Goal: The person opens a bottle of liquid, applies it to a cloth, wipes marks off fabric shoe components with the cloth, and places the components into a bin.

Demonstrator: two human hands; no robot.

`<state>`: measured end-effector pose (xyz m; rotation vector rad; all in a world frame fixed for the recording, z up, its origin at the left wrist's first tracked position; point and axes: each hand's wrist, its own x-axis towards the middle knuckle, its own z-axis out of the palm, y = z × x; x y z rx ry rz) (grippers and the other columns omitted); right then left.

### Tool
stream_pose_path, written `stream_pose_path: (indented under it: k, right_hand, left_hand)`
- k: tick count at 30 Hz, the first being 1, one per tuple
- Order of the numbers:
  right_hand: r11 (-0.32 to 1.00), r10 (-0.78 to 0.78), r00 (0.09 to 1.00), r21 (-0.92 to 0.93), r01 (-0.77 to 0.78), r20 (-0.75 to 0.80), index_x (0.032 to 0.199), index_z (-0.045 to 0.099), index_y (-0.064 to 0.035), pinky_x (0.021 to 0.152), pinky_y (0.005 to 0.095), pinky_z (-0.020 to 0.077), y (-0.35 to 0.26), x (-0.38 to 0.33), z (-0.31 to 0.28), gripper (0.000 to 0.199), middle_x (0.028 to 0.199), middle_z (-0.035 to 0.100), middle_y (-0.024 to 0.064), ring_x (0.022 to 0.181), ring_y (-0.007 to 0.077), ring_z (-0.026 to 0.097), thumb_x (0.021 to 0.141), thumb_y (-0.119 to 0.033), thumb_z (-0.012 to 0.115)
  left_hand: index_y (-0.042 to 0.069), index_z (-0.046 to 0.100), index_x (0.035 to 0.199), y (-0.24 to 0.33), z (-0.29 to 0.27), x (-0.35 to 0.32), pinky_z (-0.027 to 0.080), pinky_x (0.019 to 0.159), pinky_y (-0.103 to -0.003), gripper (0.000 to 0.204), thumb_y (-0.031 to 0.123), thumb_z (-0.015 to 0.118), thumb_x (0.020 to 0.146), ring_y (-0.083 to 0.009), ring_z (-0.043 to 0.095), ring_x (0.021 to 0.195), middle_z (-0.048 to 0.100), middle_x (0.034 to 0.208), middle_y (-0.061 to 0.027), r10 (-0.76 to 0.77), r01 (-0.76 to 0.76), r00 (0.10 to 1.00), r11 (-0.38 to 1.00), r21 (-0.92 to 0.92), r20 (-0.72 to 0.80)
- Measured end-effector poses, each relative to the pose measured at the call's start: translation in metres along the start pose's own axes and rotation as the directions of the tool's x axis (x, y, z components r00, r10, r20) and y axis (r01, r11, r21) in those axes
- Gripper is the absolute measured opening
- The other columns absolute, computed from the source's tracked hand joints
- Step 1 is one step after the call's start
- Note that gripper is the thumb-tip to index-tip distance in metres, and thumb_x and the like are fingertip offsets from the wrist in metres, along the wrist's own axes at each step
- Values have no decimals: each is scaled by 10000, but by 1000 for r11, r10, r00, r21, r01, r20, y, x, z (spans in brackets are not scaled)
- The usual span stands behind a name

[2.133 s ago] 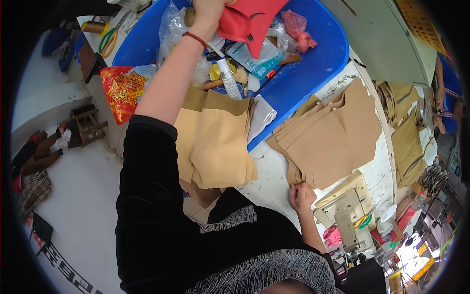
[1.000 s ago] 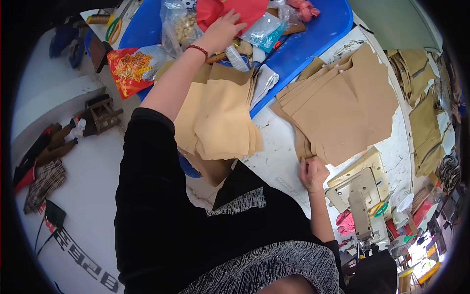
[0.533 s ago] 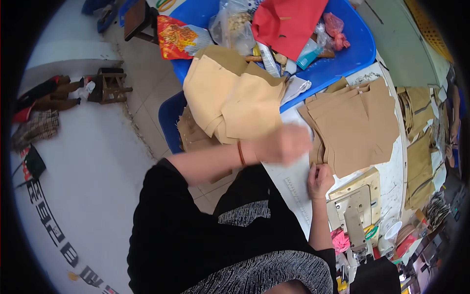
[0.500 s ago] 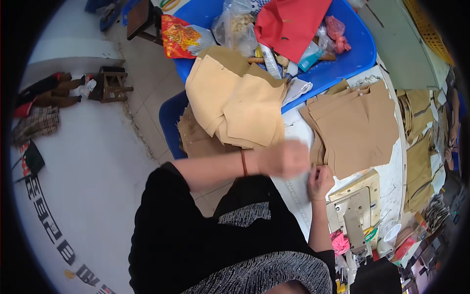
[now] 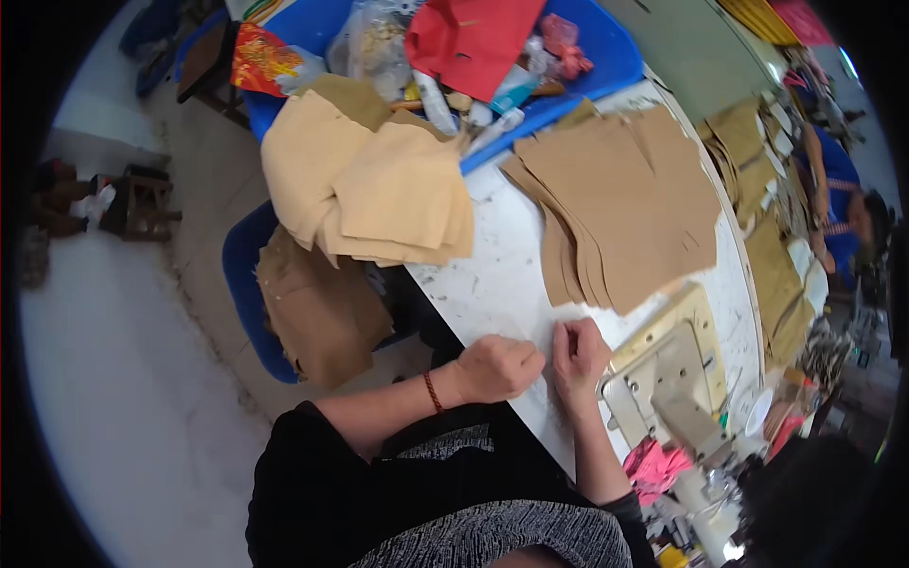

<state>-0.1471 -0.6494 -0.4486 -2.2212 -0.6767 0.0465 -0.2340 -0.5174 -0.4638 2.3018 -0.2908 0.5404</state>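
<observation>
My left hand (image 5: 499,368), with a reddish-brown bracelet at its wrist, is closed in a fist over the near edge of the white table (image 5: 478,298). Just to its right, my right hand (image 5: 581,358) has its fingers curled in, close to the sewing machine (image 5: 668,383). Whatever either hand may hold is hidden in the fingers. Beyond them lies a fanned stack of brown cut fabric pieces (image 5: 630,204), apart from both hands. A stack of tan fabric pieces (image 5: 393,194) rests to the left, against the blue tub.
A large blue tub (image 5: 606,62) at the back holds bags and a red cloth (image 5: 469,43). Below the tan stack, a blue bin (image 5: 248,317) contains brown pieces. More fabric bundles (image 5: 781,293) lie along the right, near another person (image 5: 838,189). Pink cloth (image 5: 655,469) sits beside the machine.
Both hands have come away from the brown stack toward my body. My left hand, blurred by motion before, is now clearer. The whole view has shifted, showing more of the right side.
</observation>
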Motion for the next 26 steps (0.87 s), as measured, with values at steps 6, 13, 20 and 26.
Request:
stream_pose_path:
  k: [6,13,20,26]
  right_hand:
    - [992,-125,989,5,125,-77,773,554,-43,587,470,423,36,-12,2,113,712,559,165,666,380,552,703,-100,621]
    - [985,-22,963,159,67,-268,889,565,-31,609,471,465,22,-121,-34,134,794,585,180,681,400,573,793,-120,591]
    - [980,-91,690,-186,-65,-718,835,549,-32,545,409,477,64,-290,-140,34,761,562,133,649,325,593,811,-55,557]
    - [946,84,412,-57,-319,-907,772,539,-52,515,359,458,115,-354,-180,162,671,575,100,575,272,603,830,-126,672]
  left_hand:
    - [82,486,671,-7,20,12,408,472,-406,168,111,581,806,-286,520,539,483,614,-98,127,-130,991,987,91,34]
    - [16,474,655,-22,19,-4,357,484,-379,290,142,615,874,-244,399,480,454,551,-121,-52,57,998,987,149,-36]
    - [-7,472,656,42,58,-17,339,492,-309,309,116,610,903,-147,351,523,413,560,-34,72,-64,967,997,41,-243]
    - [54,429,627,134,140,-36,315,468,-370,313,71,662,836,-219,373,494,396,568,-83,462,-453,887,875,-174,13]
